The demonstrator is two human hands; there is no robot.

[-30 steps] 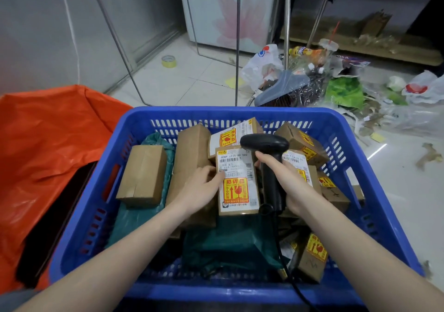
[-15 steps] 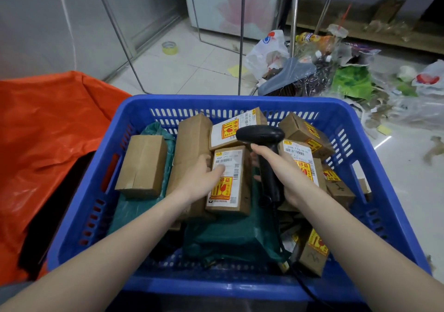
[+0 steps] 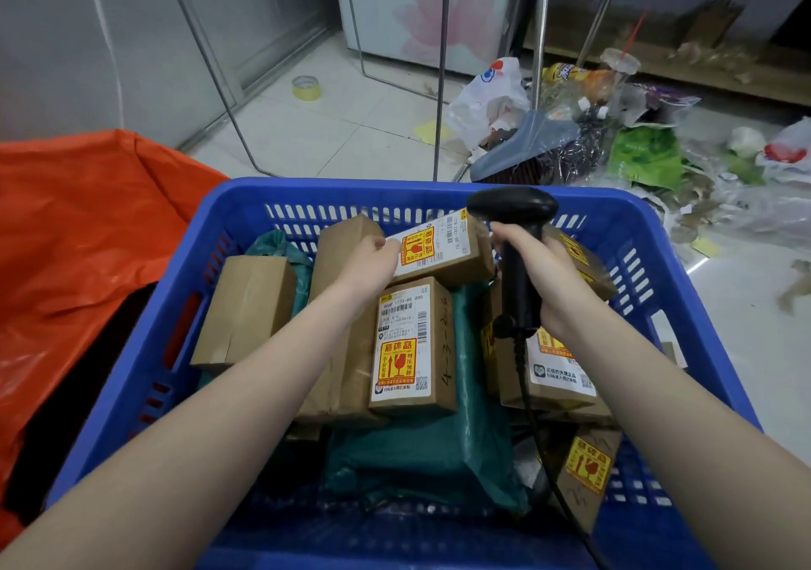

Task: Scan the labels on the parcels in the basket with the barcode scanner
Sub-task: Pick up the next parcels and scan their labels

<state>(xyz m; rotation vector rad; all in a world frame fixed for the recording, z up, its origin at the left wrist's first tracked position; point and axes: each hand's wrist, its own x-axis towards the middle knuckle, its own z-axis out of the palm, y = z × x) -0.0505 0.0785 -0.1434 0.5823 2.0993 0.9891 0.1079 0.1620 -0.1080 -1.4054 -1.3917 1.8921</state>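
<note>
A blue plastic basket (image 3: 245, 209) holds several brown cardboard parcels with white and yellow labels, plus teal mailer bags (image 3: 439, 451). My left hand (image 3: 373, 262) grips the left end of a labelled parcel (image 3: 443, 247) at the back of the basket, its label facing up. My right hand (image 3: 540, 280) holds the black barcode scanner (image 3: 513, 227) upright, its head just right of that parcel; its cable runs down toward me. Another labelled parcel (image 3: 412, 345) lies flat in the middle, free of both hands.
An orange plastic bag (image 3: 79, 227) lies left of the basket. Beyond the basket, on the tiled floor, are metal rack legs (image 3: 441, 87), a tape roll (image 3: 306, 87) and a heap of plastic bags and rubbish (image 3: 614, 130) at the right.
My left hand let go of the middle parcel, which now lies flat, and moved back to grip the rear labelled parcel. The scanner rose and moved toward the far rim.
</note>
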